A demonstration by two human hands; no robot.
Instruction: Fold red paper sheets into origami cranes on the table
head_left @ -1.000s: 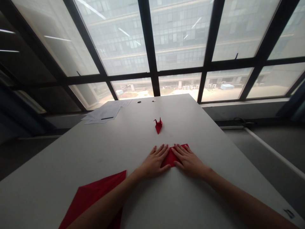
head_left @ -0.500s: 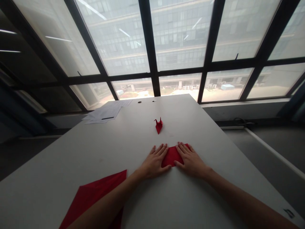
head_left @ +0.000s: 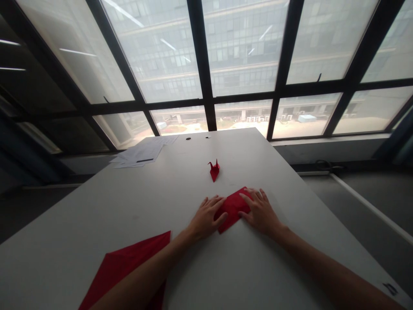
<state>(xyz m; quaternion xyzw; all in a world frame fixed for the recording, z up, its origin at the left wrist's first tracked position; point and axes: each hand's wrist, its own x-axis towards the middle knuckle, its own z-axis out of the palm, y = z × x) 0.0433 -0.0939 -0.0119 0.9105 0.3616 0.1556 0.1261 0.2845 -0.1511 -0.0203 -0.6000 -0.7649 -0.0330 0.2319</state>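
Note:
A folded red paper (head_left: pixel 232 209) lies at a slant on the white table, between my two hands. My left hand (head_left: pixel 208 217) rests on its left end with the fingers spread. At its right end, my right hand (head_left: pixel 260 211) has its fingers apart, with fingertips and thumb touching the paper. Beyond them stands a small red paper crane (head_left: pixel 214 171). A larger red sheet (head_left: pixel 129 260) lies at the near left, partly hidden under my left forearm.
White printed papers (head_left: pixel 142 150) with a dark strip-like object on them lie at the table's (head_left: pixel 190 181) far left. Two small round holes are near the far edge. Tall windows stand behind, and a small dark mark shows at the near right corner.
The folded red paper has turned, its right end now farther away and its left end nearer. My right hand has shifted slightly, with its fingers more bent and raised.

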